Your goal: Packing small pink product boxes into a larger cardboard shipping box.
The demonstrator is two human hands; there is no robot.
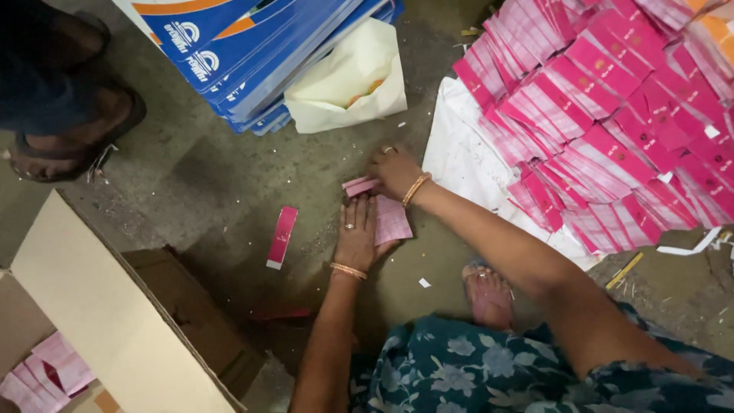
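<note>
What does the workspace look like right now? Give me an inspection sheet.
Surface: grey concrete floor, dusty, with paper scraps.
Job's things: pale pink flat carton on the floor, one end folded up; large heap of pink flat cartons on a white sheet.
Clutter: single pink folded carton lying apart; white bag; yellow pencil-like stick.
Hands: left hand flat on the pale carton; right hand pinching its folded end.
Cables: nothing seen.
Surroundings: stack of blue printed sheets; open cardboard box holding pink cartons; another person's sandalled foot.
</note>
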